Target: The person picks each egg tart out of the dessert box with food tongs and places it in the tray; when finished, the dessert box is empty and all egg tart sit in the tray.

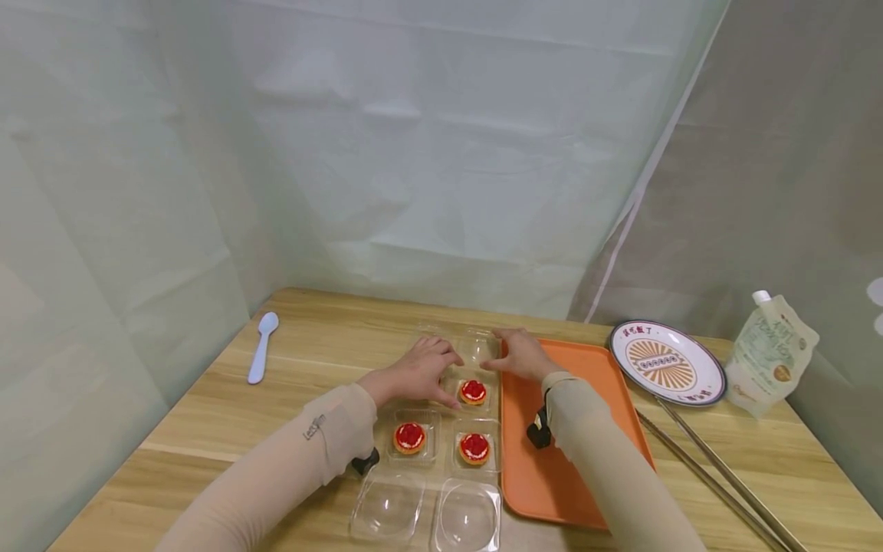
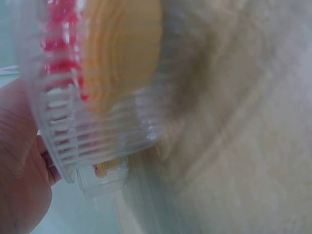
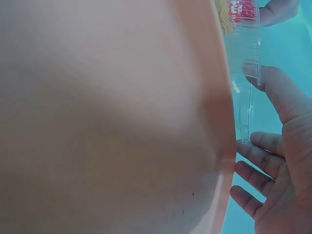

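Note:
Three red-topped tarts sit in clear plastic containers. My left hand [image 1: 421, 372] grips the far container around its tart [image 1: 473, 392], thumb and fingers at opposite ends. My right hand [image 1: 520, 354] spans that container's raised clear lid [image 1: 478, 346], fingertips touching its far edge and thumb by the hinge side. Nearer me sit a left tart [image 1: 410, 438] and a right tart [image 1: 474, 448], with a left lid [image 1: 388, 506] and a right lid [image 1: 469, 515] folded back towards me. In the left wrist view the close container [image 2: 68, 156] partly covers my left hand.
An orange tray [image 1: 527, 483] lies under my right forearm. Right of it are a patterned plate [image 1: 667, 363], metal tongs [image 1: 717, 475] and a spouted pouch [image 1: 773, 356]. A pale blue spoon [image 1: 262, 349] lies at the left. Another clear plastic edge shows beyond my left hand.

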The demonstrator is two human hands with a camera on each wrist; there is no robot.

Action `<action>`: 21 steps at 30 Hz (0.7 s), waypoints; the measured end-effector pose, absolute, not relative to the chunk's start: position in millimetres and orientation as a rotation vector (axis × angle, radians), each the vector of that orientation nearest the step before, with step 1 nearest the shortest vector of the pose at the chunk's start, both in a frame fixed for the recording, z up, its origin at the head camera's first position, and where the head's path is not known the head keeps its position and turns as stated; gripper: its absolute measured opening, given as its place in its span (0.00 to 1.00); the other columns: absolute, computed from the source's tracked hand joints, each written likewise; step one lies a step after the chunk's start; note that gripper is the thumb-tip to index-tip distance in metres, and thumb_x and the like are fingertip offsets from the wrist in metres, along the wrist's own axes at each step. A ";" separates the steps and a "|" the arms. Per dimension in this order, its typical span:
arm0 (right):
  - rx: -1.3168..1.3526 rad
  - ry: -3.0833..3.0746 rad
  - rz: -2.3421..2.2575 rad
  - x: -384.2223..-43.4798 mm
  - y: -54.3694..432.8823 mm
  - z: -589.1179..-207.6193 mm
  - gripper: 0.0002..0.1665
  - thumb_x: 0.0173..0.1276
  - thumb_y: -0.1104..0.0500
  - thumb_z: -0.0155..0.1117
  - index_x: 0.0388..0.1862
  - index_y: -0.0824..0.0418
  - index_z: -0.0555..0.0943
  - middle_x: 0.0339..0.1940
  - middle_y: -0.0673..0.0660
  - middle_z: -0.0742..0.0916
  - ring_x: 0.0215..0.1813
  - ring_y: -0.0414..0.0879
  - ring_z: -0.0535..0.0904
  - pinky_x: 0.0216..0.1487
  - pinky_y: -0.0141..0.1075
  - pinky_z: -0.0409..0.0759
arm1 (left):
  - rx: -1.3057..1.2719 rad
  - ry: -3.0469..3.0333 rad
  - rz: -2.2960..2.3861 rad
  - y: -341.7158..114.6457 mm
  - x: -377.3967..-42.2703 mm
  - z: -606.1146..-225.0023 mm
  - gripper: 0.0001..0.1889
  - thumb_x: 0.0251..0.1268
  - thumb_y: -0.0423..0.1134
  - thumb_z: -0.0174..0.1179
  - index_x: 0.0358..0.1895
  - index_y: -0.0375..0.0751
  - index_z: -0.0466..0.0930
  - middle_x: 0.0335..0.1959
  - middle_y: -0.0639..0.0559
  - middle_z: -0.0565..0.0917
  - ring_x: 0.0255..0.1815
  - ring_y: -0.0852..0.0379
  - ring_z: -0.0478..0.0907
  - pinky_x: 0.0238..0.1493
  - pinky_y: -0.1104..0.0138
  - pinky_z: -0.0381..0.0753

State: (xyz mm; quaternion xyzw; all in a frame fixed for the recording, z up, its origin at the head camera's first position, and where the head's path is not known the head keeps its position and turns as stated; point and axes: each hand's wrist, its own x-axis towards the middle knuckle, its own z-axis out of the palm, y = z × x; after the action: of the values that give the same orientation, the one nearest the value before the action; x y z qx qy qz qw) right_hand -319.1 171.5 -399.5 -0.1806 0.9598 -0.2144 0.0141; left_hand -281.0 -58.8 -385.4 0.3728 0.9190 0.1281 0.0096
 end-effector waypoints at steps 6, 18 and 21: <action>-0.570 3.001 -0.654 -317.4 171.1 -397.4 0.48 0.56 0.43 0.73 0.68 0.67 0.68 0.57 0.63 0.82 0.65 0.58 0.73 0.67 0.52 0.70 | 1.171 2.877 0.398 -60.3 -279.6 -384.6 0.40 0.42 0.63 0.72 0.58 0.43 0.77 0.51 0.51 0.76 0.59 0.51 0.67 0.65 0.56 0.64; -0.508 2.954 -0.793 -308.1 174.4 -385.5 0.54 0.59 0.46 0.71 0.75 0.65 0.56 0.71 0.66 0.70 0.71 0.63 0.66 0.70 0.56 0.65 | 1.181 2.907 0.418 -66.8 -278.4 -378.1 0.39 0.44 0.61 0.71 0.61 0.45 0.74 0.54 0.49 0.77 0.62 0.49 0.67 0.70 0.53 0.60; -0.496 2.935 -0.871 -302.1 176.8 -378.6 0.54 0.60 0.48 0.70 0.77 0.62 0.52 0.72 0.67 0.68 0.72 0.63 0.64 0.70 0.58 0.64 | 1.188 2.918 0.434 -68.3 -276.9 -374.8 0.40 0.45 0.61 0.71 0.61 0.45 0.74 0.55 0.49 0.77 0.62 0.49 0.66 0.69 0.52 0.61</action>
State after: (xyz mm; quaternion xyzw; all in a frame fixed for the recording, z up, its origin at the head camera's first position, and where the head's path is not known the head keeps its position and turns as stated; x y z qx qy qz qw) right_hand -302.1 176.8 -378.6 -0.1599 0.9461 -0.2809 0.0202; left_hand -276.9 -68.3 -374.8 0.3737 0.9173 0.1363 -0.0192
